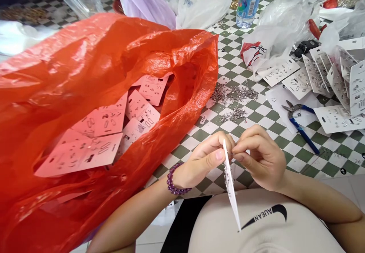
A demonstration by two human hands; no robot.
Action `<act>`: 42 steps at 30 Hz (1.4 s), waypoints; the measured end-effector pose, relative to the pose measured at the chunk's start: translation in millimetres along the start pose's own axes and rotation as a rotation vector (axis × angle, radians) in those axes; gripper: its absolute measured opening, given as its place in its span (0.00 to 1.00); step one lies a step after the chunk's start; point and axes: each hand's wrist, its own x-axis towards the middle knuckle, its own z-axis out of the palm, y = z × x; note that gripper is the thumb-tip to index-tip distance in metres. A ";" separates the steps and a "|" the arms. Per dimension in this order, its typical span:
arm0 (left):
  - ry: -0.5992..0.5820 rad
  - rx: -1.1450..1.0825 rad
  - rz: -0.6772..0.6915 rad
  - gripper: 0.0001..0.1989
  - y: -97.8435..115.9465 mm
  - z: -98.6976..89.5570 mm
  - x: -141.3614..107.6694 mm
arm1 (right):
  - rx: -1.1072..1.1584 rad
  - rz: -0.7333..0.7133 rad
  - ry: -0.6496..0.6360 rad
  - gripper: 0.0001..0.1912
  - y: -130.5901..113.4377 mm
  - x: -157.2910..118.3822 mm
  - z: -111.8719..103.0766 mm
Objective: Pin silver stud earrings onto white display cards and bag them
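My left hand (209,154), with a purple bead bracelet (174,180) at its wrist, grips a white earring card (232,194) by its upper end. The card is turned nearly edge-on to me, with small shiny earrings along its left face. On the card's other side, my right hand (261,156) pinches a tiny piece close to the card's back; a thin pin shows between fingertips and card, too small to name surely. Just beyond the hands, heaps of small metal pieces (235,114) lie on the checkered tabletop (188,140).
A large red plastic bag (159,146) holding several earring cards (99,150) fills the left side. At right lie blue-handled pliers (303,135) and a cluster of filled earring cards (316,74). A water bottle (248,9) and clear plastic bags (285,17) stand farther back.
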 end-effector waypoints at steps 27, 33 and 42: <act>0.057 0.136 0.043 0.12 3.5 4.7 -0.6 | -0.213 -0.132 -0.074 0.02 -4.3 7.1 -6.9; 0.089 0.147 0.040 0.12 6.2 7.1 1.4 | -0.273 -0.151 -0.077 0.04 -4.6 7.6 -8.1; 0.087 0.116 0.021 0.11 3.4 5.4 2.1 | -0.317 -0.153 -0.074 0.04 -3.4 7.0 -8.1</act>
